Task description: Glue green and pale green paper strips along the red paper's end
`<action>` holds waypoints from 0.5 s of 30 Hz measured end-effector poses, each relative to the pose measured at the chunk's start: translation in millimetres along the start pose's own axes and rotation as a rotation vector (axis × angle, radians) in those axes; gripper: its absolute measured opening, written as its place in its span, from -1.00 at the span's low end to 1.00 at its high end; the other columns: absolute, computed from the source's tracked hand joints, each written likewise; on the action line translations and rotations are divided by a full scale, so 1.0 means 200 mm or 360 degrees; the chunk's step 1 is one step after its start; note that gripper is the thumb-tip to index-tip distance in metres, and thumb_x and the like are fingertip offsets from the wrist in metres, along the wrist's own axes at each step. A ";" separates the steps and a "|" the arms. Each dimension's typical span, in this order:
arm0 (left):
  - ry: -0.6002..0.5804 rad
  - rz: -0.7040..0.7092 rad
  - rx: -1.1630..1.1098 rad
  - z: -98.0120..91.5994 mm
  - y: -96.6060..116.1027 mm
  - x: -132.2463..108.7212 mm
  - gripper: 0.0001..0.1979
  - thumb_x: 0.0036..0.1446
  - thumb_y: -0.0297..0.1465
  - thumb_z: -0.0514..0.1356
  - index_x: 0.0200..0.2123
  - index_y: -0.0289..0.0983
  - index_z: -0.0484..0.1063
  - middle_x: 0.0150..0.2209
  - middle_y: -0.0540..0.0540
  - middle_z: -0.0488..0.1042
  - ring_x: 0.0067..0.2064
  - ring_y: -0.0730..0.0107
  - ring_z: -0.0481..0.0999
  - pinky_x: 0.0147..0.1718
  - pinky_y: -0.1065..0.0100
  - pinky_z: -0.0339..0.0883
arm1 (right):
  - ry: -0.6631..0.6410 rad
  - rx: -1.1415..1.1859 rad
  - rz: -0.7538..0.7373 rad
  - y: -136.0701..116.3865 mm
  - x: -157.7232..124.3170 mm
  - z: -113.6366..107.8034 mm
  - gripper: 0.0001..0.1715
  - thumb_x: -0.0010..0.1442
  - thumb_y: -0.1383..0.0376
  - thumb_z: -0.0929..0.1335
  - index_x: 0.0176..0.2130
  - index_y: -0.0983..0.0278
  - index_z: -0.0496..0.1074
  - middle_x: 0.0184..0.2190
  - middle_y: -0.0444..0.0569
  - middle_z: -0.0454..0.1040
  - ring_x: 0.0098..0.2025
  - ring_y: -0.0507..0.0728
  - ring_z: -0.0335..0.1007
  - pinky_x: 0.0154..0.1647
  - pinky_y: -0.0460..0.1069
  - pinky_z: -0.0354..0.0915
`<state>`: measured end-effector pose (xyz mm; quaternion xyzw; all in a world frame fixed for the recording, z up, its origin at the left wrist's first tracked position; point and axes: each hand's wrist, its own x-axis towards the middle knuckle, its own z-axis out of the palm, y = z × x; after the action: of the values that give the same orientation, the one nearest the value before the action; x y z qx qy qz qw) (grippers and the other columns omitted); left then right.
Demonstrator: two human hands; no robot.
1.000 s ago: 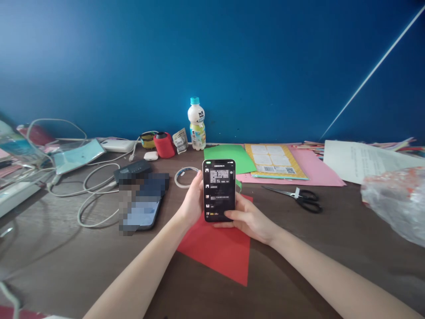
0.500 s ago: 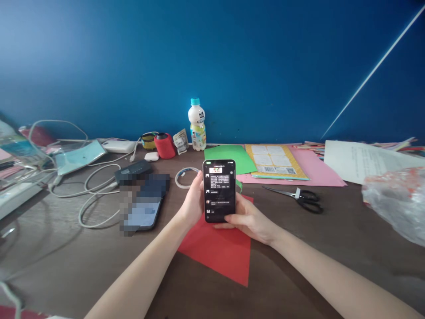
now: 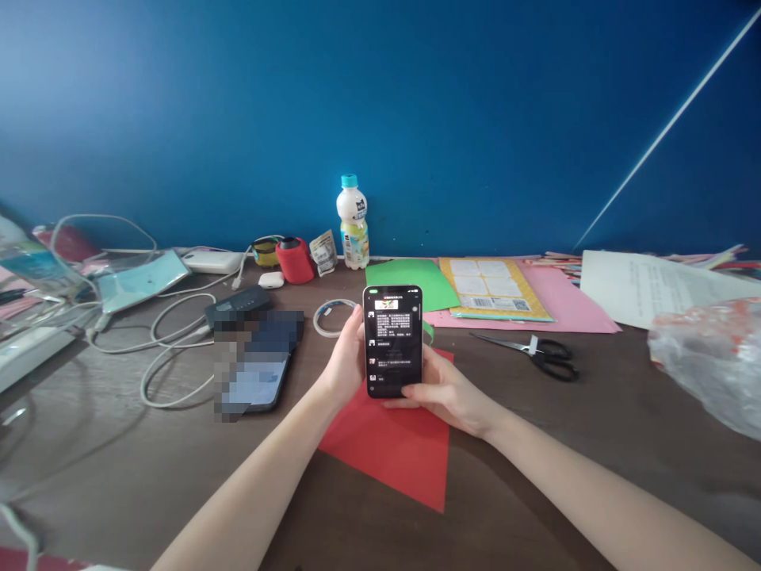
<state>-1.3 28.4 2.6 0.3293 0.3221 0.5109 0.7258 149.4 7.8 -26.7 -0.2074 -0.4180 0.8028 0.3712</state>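
Observation:
I hold a black smartphone (image 3: pixel 392 339) upright in both hands above the middle of the brown desk (image 3: pixel 594 428). Its lit screen shows a dark chat list. My left hand (image 3: pixel 343 361) wraps the phone's left edge from behind, fingers closed on it. My right hand (image 3: pixel 445 390) cups the lower right corner, with the thumb lying across the bottom of the screen. Under my hands lies a red sheet of paper (image 3: pixel 395 448).
Another phone (image 3: pixel 255 373) lies to the left among white cables (image 3: pixel 172 341). Black scissors (image 3: pixel 535 353) lie to the right, near green (image 3: pixel 410 281), pink and yellow sheets (image 3: pixel 491 289). A small bottle (image 3: pixel 353 222) stands at the blue wall. A plastic bag (image 3: pixel 713 361) sits at far right.
The content on the phone's screen has scrolled. My hands and the phone have stayed in place.

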 end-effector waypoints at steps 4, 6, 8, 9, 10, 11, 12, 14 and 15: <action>0.0014 -0.0043 0.0108 0.00 0.00 0.00 -0.47 0.05 0.00 0.00 -0.38 -0.36 0.51 -0.42 -0.15 0.55 -0.36 0.24 0.50 -0.35 0.33 0.30 | -0.0015 0.0005 -0.0014 0.01 0.00 -0.01 -0.37 -0.08 0.53 0.36 -0.02 0.18 0.19 0.00 0.02 0.32 -0.07 0.19 0.37 -0.01 0.29 0.24; 0.0042 -0.0049 0.0138 0.00 0.00 0.00 -0.46 0.04 0.01 0.00 -0.40 -0.35 0.50 -0.45 -0.14 0.54 -0.37 0.24 0.50 -0.37 0.34 0.28 | -0.0024 0.0003 -0.0019 0.01 0.01 -0.01 -0.37 -0.08 0.53 0.36 -0.03 0.18 0.19 0.00 0.02 0.32 -0.07 0.20 0.38 -0.01 0.29 0.24; 0.0062 -0.0044 0.0145 0.00 0.00 0.00 -0.48 0.04 0.00 0.00 -0.43 -0.35 0.50 -0.46 -0.13 0.54 -0.38 0.25 0.50 -0.37 0.34 0.28 | -0.0024 -0.0001 -0.0019 0.01 0.01 -0.01 -0.37 -0.07 0.52 0.36 -0.02 0.17 0.19 0.01 0.02 0.32 -0.07 0.20 0.38 -0.01 0.29 0.24; 0.0067 -0.0040 0.0140 0.00 0.00 0.00 -0.48 0.04 -0.01 0.01 -0.43 -0.35 0.49 -0.45 -0.13 0.54 -0.39 0.26 0.50 -0.37 0.34 0.27 | -0.0025 -0.0003 -0.0019 0.01 0.01 -0.01 -0.37 -0.07 0.52 0.36 -0.02 0.17 0.19 0.01 0.02 0.32 -0.07 0.20 0.38 -0.01 0.29 0.24; 0.0070 -0.0035 0.0135 0.00 0.00 0.00 -0.49 0.04 -0.01 0.01 -0.43 -0.34 0.49 -0.45 -0.12 0.54 -0.38 0.26 0.50 -0.37 0.34 0.27 | -0.0028 -0.0007 -0.0018 0.01 0.01 -0.01 -0.37 -0.07 0.52 0.36 -0.02 0.17 0.19 0.01 0.02 0.32 -0.07 0.20 0.38 -0.01 0.29 0.24; 0.0069 -0.0034 0.0133 0.00 0.00 0.00 -0.49 0.04 -0.01 0.01 -0.42 -0.34 0.49 -0.45 -0.13 0.54 -0.38 0.26 0.50 -0.37 0.35 0.27 | -0.0030 -0.0010 -0.0019 0.01 0.01 -0.01 -0.37 -0.07 0.52 0.36 -0.02 0.17 0.19 0.01 0.02 0.32 -0.07 0.20 0.38 -0.01 0.29 0.25; 0.0067 -0.0033 0.0135 0.00 0.00 0.00 -0.48 0.04 -0.01 0.01 -0.42 -0.34 0.49 -0.45 -0.13 0.54 -0.39 0.25 0.50 -0.37 0.35 0.27 | -0.0034 -0.0015 -0.0021 0.01 0.01 -0.01 -0.37 -0.07 0.52 0.36 -0.02 0.17 0.19 0.01 0.02 0.32 -0.07 0.20 0.37 -0.01 0.29 0.25; 0.0051 -0.0033 0.0148 0.00 0.00 0.00 -0.48 0.04 0.00 0.00 -0.42 -0.34 0.50 -0.46 -0.13 0.54 -0.39 0.25 0.50 -0.38 0.35 0.26 | -0.0039 -0.0019 -0.0027 0.01 0.01 -0.02 -0.38 -0.07 0.52 0.36 -0.03 0.16 0.19 0.01 0.02 0.31 -0.06 0.20 0.37 -0.01 0.29 0.24; 0.0039 -0.0033 0.0152 -0.01 0.00 0.00 -0.47 0.05 0.00 -0.01 -0.42 -0.34 0.50 -0.46 -0.13 0.54 -0.40 0.26 0.50 -0.38 0.35 0.26 | -0.0039 -0.0021 -0.0030 0.01 0.01 -0.02 -0.38 -0.07 0.52 0.36 -0.03 0.16 0.19 0.02 0.02 0.31 -0.06 0.20 0.37 -0.01 0.30 0.24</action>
<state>-1.7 29.0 1.4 0.3539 0.3584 0.4914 0.7105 149.4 9.5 -30.8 -0.1961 -0.4297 0.7990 0.3722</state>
